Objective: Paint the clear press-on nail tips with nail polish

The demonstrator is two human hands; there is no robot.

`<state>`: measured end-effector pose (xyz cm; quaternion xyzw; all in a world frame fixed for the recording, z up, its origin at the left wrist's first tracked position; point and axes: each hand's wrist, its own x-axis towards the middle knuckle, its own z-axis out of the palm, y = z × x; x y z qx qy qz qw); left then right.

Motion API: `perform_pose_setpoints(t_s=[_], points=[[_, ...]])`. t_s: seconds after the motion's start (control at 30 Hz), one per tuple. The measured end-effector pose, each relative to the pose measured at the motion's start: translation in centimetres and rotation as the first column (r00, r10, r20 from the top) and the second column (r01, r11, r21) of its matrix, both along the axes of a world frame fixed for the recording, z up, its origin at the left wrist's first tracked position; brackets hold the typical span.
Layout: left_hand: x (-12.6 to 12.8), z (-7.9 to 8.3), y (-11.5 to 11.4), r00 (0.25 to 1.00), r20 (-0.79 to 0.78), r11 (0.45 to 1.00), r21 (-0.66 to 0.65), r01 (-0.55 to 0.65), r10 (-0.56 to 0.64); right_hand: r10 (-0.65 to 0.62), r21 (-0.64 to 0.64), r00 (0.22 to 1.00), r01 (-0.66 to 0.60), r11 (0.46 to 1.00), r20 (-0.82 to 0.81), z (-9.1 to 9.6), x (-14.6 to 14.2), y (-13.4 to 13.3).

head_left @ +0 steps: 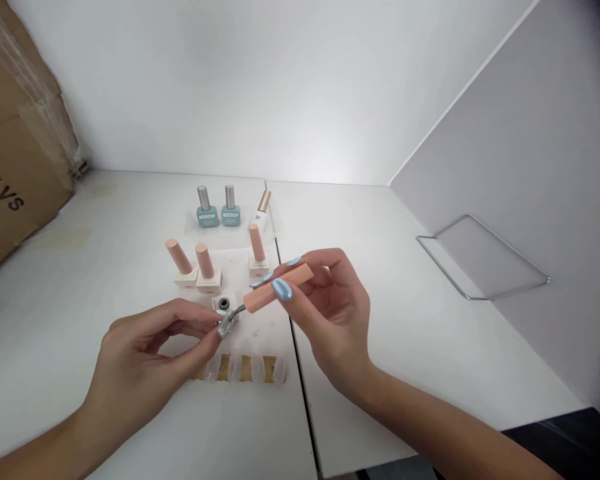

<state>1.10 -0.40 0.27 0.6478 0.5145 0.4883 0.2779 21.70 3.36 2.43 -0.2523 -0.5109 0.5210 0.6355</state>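
**Brush on nail tip, mid-table**

The right hand (330,313) grips the peach brush cap (280,287), its bristles on the nail tip (225,325) pinched in the left hand (145,353) over the middle of the table (430,347). The open bottle (223,304) sits half hidden just behind. There is bare room to the right, up to the wire frame (480,260). The tip strip (243,368) toward the near edge is blurry.

My left hand (145,353) and right hand (330,313) are bare. My right nails (282,289) are long, shiny light blue.

The left hand (145,347) partly hides the nail tip (226,325); the cardboard box (10,147) is cut off.
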Motion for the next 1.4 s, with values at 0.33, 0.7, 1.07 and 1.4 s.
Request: perform_pose_setpoints(t_s=[0.33,0.7,1.07,1.4], points=[[-0.17,0.18,0.10,1.000,0.000,1.000,0.009,0.010,-0.010,0.031,0.079,0.999,-0.029,0.996,-0.027,-0.14,0.05,0.12],[-0.62,-0.43,-0.57,0.996,-0.091,0.993,0.119,-0.012,0.023,-0.165,0.013,0.984,0.164,0.986,0.061,0.20,-0.15,-0.01],[-0.32,-0.28,-0.35,0.983,-0.182,0.983,0.183,0.002,0.032,-0.094,0.020,0.991,0.092,0.996,0.092,0.24,-0.08,-0.09],[-0.25,-0.13,0.01,0.979,-0.205,0.980,0.197,0.031,0.010,-0.065,0.139,0.995,0.055,0.989,0.073,0.30,-0.14,0.04]])
